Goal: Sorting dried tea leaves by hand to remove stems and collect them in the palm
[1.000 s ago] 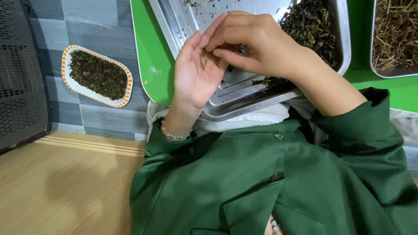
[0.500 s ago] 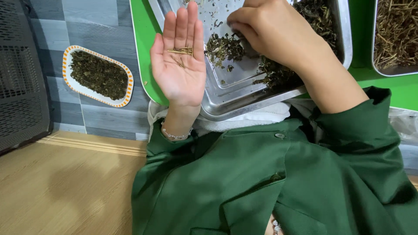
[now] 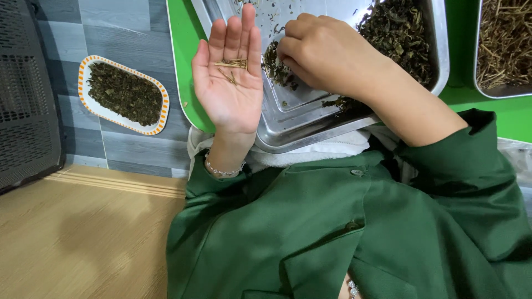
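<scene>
Thin pale stems on my flat palm, dark leaves under my other fingers

My left hand lies open, palm up, carrying thin pale dried stems; my right hand curls its fingertips into dark dried leaves in the shiny steel tray.

Two hands, two steel trays, one oval dish

Left hand flat, palm up (fingers together); right hand curled.
</scene>
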